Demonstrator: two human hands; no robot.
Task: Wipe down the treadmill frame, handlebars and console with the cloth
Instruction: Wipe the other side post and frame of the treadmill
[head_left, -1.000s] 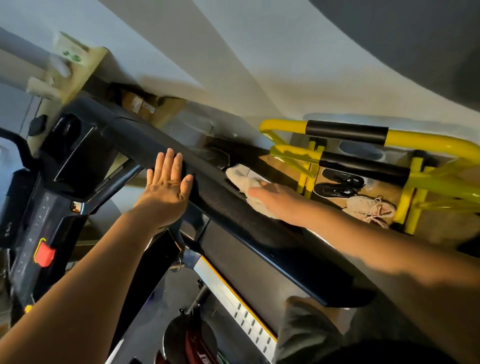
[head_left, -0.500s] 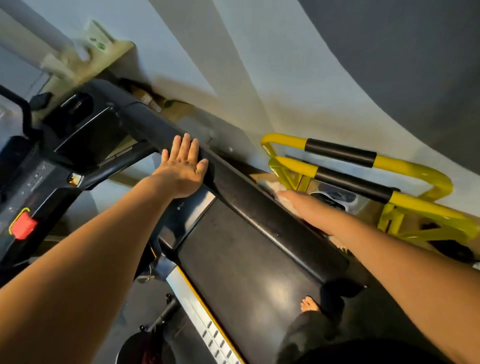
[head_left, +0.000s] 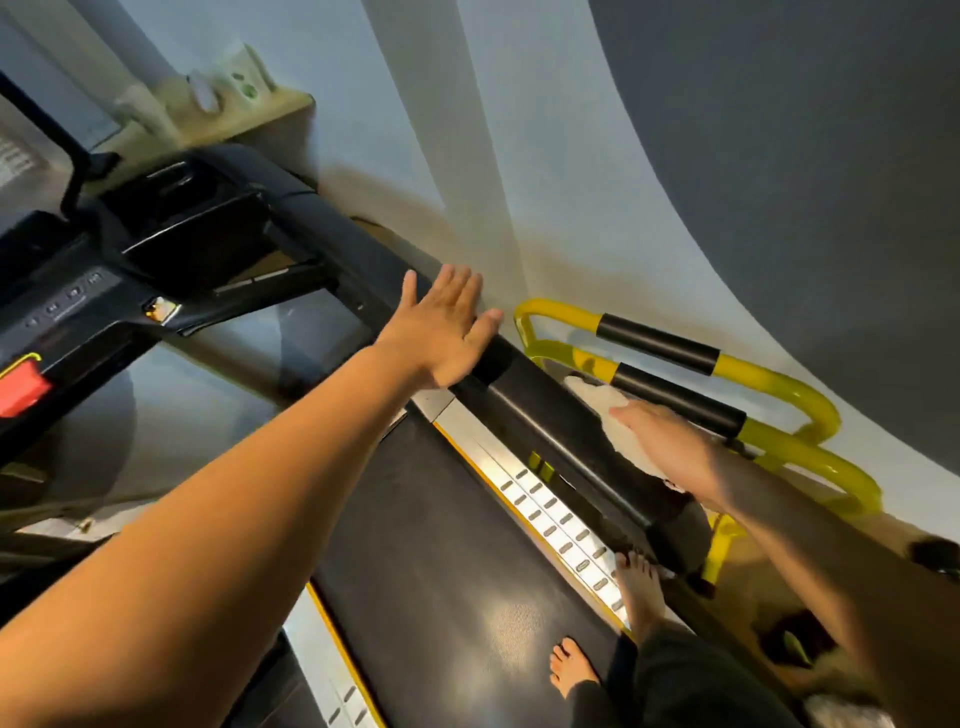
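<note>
Head view: the treadmill's handlebar (head_left: 545, 415), a long black padded arm, is seen running from the upper left toward the lower right of the frame. The left hand (head_left: 441, 332) is laid flat on it near the centre of the frame, fingers straight and slightly spread, with nothing held; it is judged to be a bracing hand. The cloth (head_left: 602, 410), white and crumpled, is found right of centre, pressed against the far side of the handlebar by the right hand (head_left: 670, 452). That hand is blurred, but its fingers appear stretched out over the cloth, so the cloth is pushed along rather than pinched.

The console (head_left: 78, 296) and its red stop button (head_left: 21, 387) are seen at the left edge, well apart from the cloth. Beyond the handlebar, a yellow frame (head_left: 810, 460) with 2 black foam sleeves (head_left: 657, 343) is visible. The bare feet (head_left: 641, 592) are placed at the lower right, 1 on the belt (head_left: 441, 545) and 1 on the silver side rail (head_left: 561, 525).

The cloth is judged light, soft and limp, so it is likely to bunch and slip from under a flat palm. It is best gathered into a pad and gripped at its middle when the round underside is wiped. The handlebar is judged stiff and fixed, so firm pressure can be borne. Lighter pressure is called for at the console, where buttons could be pressed by accident.
</note>
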